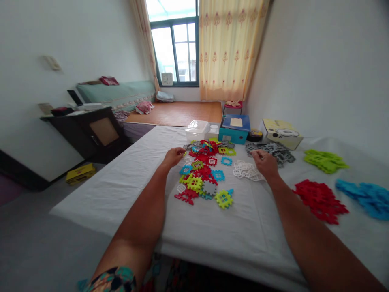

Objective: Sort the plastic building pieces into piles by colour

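**Left hand and right hand well apart above heaps of interlocking pieces**

Left hand just at the far left edge of the mixed pile, thumb and fingertips drawn close together, with a tiny yellow-green bit showing at the tips; cannot tell whether pinched or merely lying behind. Right hand over the right side of the white heap, fingertips near the left end of the grey heap, thumb and fingers nearly meeting; too small to tell whether closed on anything.

Mixed pile in the middle of the white tablecloth, between the forearms: red, yellow-green, blue, grey and white, flat and overlapping. Just beside its near right corner, a yellow-green piece with blue showing at its edge. Between mixed pile and white heap, a blue frame, lying flat.

Beyond the right forearm, three more heaps of one colour each: green heap, red heap and blue heap, near one another.

Behind the pieces, from left to right: clear container, teal box with blue lid, black round object and pale yellow carton. Farther back, a bed below the window, and a patterned curtain.
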The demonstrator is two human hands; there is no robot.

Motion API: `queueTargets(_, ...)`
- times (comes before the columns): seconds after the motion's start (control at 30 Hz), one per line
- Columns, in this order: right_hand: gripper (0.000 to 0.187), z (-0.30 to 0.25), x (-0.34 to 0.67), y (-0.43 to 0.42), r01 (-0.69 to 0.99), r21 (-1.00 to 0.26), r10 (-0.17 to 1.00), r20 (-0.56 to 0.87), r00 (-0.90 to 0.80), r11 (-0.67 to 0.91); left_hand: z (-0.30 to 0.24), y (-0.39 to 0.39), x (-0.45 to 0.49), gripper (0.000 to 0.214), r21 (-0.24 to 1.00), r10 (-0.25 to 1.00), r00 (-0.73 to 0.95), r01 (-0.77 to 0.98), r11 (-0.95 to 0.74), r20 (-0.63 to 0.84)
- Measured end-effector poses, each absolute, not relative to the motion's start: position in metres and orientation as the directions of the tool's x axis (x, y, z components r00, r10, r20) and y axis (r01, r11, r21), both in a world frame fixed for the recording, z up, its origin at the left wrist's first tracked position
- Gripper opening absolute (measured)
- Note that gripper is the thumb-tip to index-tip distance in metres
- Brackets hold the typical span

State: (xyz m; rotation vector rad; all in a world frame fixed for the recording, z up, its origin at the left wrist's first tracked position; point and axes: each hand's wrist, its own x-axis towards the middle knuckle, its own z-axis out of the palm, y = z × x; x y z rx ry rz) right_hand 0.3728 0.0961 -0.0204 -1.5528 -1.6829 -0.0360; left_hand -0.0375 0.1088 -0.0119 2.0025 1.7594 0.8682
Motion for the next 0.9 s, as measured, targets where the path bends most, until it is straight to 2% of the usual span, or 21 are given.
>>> queueTargets(0.17, 0.037, -0.024, 0.344, 0.088, 0.832, -0.362, 0.736, 0.672, -0.080, 0.420, -0.024, 0.111, -0.034, 0.031, 0.350, 0.951, 0.255, 0.887, -0.302, 0.174)
queueTargets(0.23, 0.036, -0.024, 0.336, 0.084, 0.824, -0.311, 0.714, 0.684, -0.151, 0.473, -0.026, 0.113, -0.032, 0.032, 0.314, 0.947, 0.262, 0.898, -0.309, 0.184)
queueTargets(0.37, 0.032, -0.022, 0.324, 0.077, 0.803, -0.296, 0.717, 0.662, -0.219, 0.517, -0.025, 0.114, -0.030, 0.035, 0.319, 0.961, 0.229, 0.909, -0.269, 0.155)
queueTargets(0.47, 0.030, -0.020, 0.317, 0.072, 0.783, -0.302, 0.715, 0.654, -0.245, 0.544, -0.022, 0.113, -0.031, 0.032, 0.388, 0.976, 0.154, 0.899, -0.202, 0.151)
queueTargets(0.57, 0.028, -0.017, 0.308, 0.067, 0.731, -0.368, 0.726, 0.641, -0.249, 0.575, -0.014, 0.108, -0.028, 0.025, 0.563, 0.972, 0.088, 0.802, -0.200, 0.219)
queueTargets(0.7, 0.031, -0.014, 0.289, 0.056, 0.551, -0.588, 0.793, 0.547, -0.267, 0.592, -0.004, 0.095, 0.001, 0.036, 0.859, 0.931, 0.258, 0.380, -0.344, 0.259)
queueTargets(0.8, 0.040, -0.011, 0.273, 0.046, 0.429, -0.699, 0.820, 0.475, -0.320, 0.573, -0.004, 0.082, 0.036, 0.036, 0.910, 0.878, 0.410, 0.214, -0.355, 0.246)
queueTargets(0.9, 0.028, -0.009, 0.266, 0.042, 0.405, -0.732, 0.834, 0.440, -0.333, 0.548, -0.004, 0.071, 0.059, 0.030, 0.902, 0.824, 0.513, 0.195, -0.386, 0.242)
